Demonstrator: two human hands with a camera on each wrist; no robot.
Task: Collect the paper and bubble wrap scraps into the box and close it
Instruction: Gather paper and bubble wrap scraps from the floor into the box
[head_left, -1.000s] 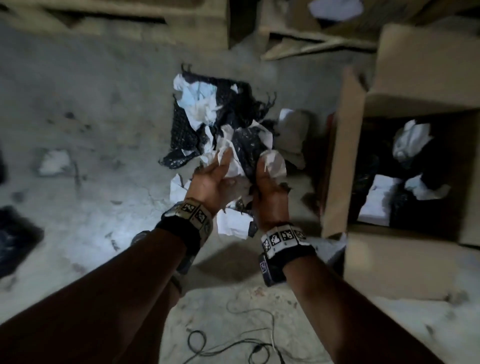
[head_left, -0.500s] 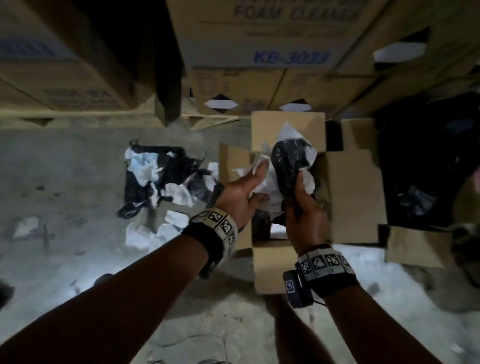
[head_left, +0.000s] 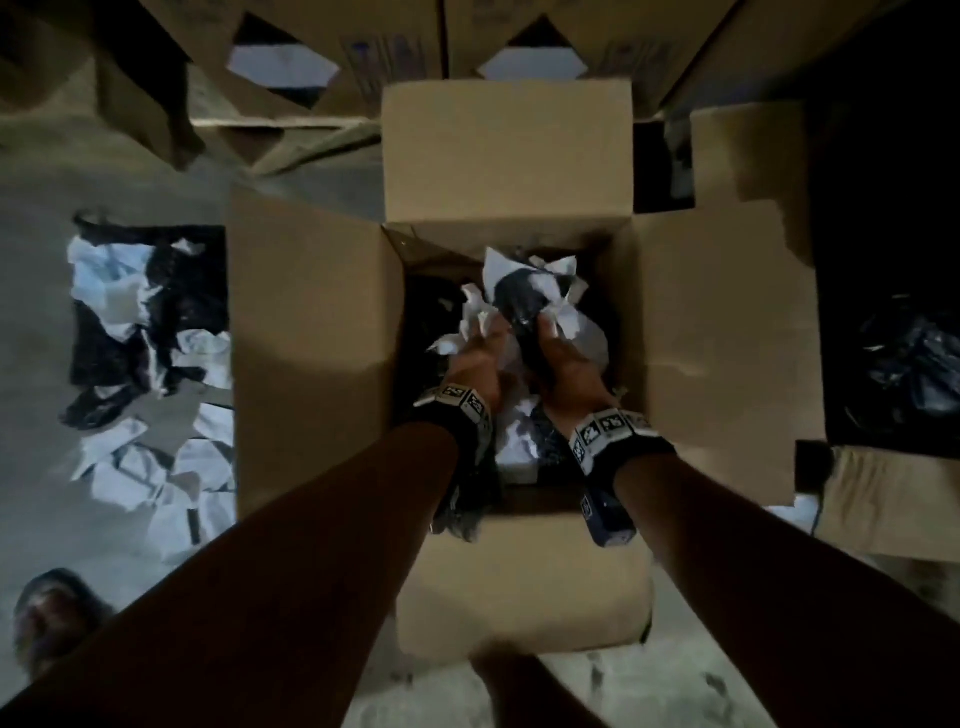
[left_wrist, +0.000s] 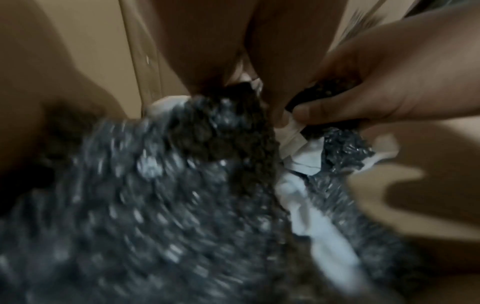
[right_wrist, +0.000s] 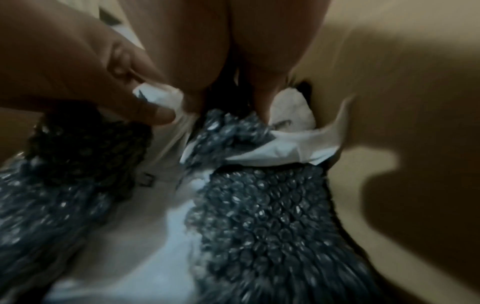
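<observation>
An open cardboard box (head_left: 311, 338) stands on the floor with all its flaps spread out. Inside the opening, my left hand (head_left: 475, 358) and right hand (head_left: 563, 358) together grip a bundle of white paper and black bubble wrap (head_left: 524, 293). More scraps (head_left: 519, 441) lie in the box under my wrists. In the left wrist view the right hand (left_wrist: 389, 82) pinches paper and bubble wrap (left_wrist: 207, 164). The right wrist view shows the left hand (right_wrist: 78, 72) pinching white paper (right_wrist: 285, 148) beside bubble wrap (right_wrist: 259, 205). A pile of scraps (head_left: 145, 364) lies on the floor left of the box.
Stacked cartons (head_left: 389, 47) stand close behind the box. A black plastic bag (head_left: 909, 364) lies in the dark at the right, with a cardboard piece (head_left: 893, 499) in front of it. A foot (head_left: 47, 618) shows at the lower left on the concrete floor.
Both hands have carried the bundle from the floor pile rightward over the box and lowered it into the opening. The head view now looks straight down into the box.
</observation>
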